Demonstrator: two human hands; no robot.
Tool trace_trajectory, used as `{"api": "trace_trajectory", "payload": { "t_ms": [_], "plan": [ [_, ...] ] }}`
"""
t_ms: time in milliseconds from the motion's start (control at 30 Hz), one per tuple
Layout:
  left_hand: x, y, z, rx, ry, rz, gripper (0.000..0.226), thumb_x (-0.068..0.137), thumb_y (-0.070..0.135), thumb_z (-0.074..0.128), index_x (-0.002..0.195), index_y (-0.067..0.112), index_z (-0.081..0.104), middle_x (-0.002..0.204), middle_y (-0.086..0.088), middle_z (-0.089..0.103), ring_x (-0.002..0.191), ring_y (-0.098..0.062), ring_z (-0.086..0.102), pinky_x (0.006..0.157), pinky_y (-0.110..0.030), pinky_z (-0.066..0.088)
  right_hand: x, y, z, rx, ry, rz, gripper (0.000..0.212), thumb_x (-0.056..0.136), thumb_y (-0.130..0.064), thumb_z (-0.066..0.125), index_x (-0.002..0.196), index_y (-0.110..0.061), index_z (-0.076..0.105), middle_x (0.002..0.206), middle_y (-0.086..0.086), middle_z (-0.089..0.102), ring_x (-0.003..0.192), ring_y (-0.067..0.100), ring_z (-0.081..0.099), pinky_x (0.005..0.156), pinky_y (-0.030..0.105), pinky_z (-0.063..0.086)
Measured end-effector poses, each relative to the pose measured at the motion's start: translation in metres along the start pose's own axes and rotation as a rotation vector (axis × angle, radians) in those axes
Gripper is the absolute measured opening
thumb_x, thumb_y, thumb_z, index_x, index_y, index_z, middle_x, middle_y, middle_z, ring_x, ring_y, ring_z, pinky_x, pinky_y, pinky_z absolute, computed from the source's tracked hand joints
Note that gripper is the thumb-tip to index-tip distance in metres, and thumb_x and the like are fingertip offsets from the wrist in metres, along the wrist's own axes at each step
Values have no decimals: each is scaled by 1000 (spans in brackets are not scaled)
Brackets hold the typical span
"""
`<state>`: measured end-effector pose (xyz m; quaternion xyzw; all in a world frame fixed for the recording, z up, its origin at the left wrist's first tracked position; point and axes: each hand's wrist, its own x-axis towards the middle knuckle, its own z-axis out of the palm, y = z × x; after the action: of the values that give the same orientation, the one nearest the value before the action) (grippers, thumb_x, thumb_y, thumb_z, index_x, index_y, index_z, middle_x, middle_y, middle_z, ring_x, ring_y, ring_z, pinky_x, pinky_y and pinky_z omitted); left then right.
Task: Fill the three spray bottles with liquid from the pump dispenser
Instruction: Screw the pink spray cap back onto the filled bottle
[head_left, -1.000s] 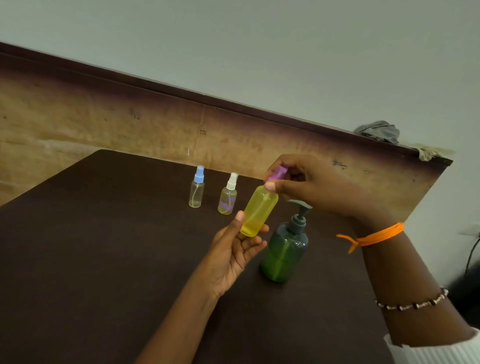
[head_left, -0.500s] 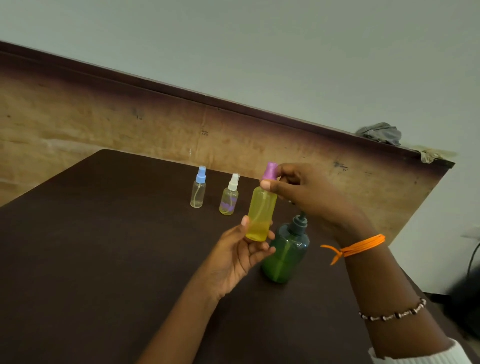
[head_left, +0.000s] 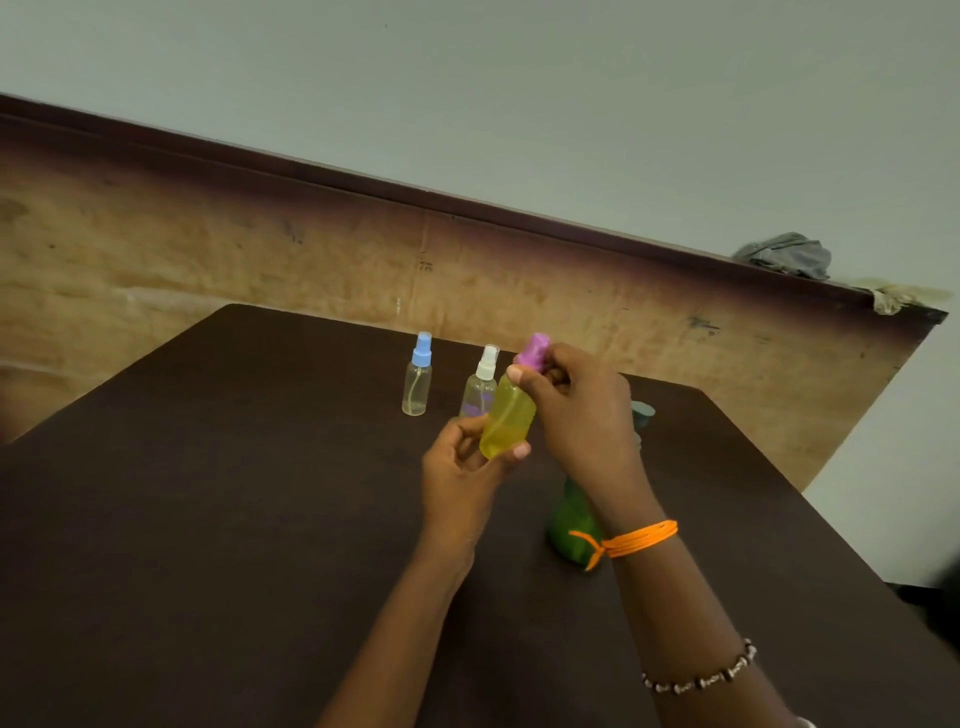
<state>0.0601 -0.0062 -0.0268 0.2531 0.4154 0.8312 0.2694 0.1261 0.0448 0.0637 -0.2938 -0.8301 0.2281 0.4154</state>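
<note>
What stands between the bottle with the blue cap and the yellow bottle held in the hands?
In the head view, the white-capped spray bottle stands between the blue-capped bottle and the yellow bottle.

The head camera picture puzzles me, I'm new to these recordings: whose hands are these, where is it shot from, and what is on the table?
There is no machine: a person wears a camera on the head, looking down at their own hands. The left hand holds the yellow spray bottle by its base; the right hand grips its purple cap. On the dark table stand a blue-capped spray bottle, a white-capped spray bottle and, half hidden behind the right wrist, the green pump dispenser.
</note>
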Motion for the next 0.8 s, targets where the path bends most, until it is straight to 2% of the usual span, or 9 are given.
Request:
{"api": "trace_trajectory", "payload": {
  "t_ms": [67, 133, 167, 267, 333, 433, 500, 633, 800],
  "plan": [
    [2, 3, -3, 5, 43, 49, 28, 72, -10, 68, 93, 4, 58, 89, -4, 68, 77, -2, 68, 63, -14, 51, -7, 7, 14, 173, -14, 46, 9, 85, -23, 68, 89, -18, 62, 74, 5, 58, 68, 7, 55, 59, 20, 43],
    [6, 3, -9, 28, 68, 77, 29, 73, -11, 67, 92, 9, 59, 90, -5, 68, 78, -3, 68, 62, -14, 51, -14, 18, 33, 305, -103, 134, 27, 79, -29, 71, 102, -35, 58, 91, 9, 61, 82, 19, 61, 70, 34, 51],
    [8, 1, -12, 66, 71, 92, 30, 73, -11, 67, 92, 11, 60, 90, -6, 68, 79, -5, 69, 62, -14, 51, -16, 24, 39, 345, -142, 171, 35, 77, -27, 72, 106, -37, 56, 98, 10, 62, 86, 22, 62, 73, 37, 53],
    [18, -1, -17, 178, 35, 98, 35, 75, -10, 67, 96, 18, 61, 95, -4, 68, 85, -7, 68, 65, -16, 52, -8, 37, 51, 482, -180, 323, 26, 82, -10, 70, 105, -19, 62, 102, 11, 66, 89, 17, 63, 72, 26, 53],
    [31, -1, -23, 267, -50, 50, 38, 75, -10, 67, 101, 18, 61, 98, -1, 68, 90, -8, 67, 68, -16, 52, -1, 44, 60, 518, -166, 410, 18, 86, -10, 66, 102, -14, 63, 98, 7, 68, 88, 17, 64, 71, 26, 52],
    [56, -6, -33, 563, -192, 9, 44, 76, -3, 69, 115, 16, 60, 108, -1, 67, 100, -10, 64, 81, -24, 54, 8, 57, 81, 477, -48, 481, 18, 89, -15, 63, 106, -10, 60, 99, 5, 66, 89, 20, 62, 69, 25, 49],
    [66, -9, -37, 665, -183, 6, 42, 78, 1, 68, 115, 18, 60, 114, -1, 65, 101, -8, 63, 87, -27, 53, 15, 68, 95, 383, 69, 518, 16, 89, -13, 62, 104, -10, 58, 100, 5, 62, 91, 20, 59, 69, 19, 45],
    [72, -18, -41, 694, -99, 67, 25, 83, 3, 64, 104, 17, 63, 109, 0, 67, 92, -3, 63, 72, -7, 47, 38, 94, 109, 101, 241, 617, 26, 88, -16, 64, 109, -2, 56, 114, 17, 59, 107, 37, 53, 87, 41, 42],
    [79, -30, -38, 654, -71, 93, 22, 84, 3, 62, 100, 18, 64, 105, 2, 66, 90, 0, 62, 67, -3, 44, 53, 121, 116, -49, 258, 684, 29, 88, -13, 64, 113, 0, 55, 119, 19, 58, 113, 40, 49, 93, 39, 36]
  ]
}}
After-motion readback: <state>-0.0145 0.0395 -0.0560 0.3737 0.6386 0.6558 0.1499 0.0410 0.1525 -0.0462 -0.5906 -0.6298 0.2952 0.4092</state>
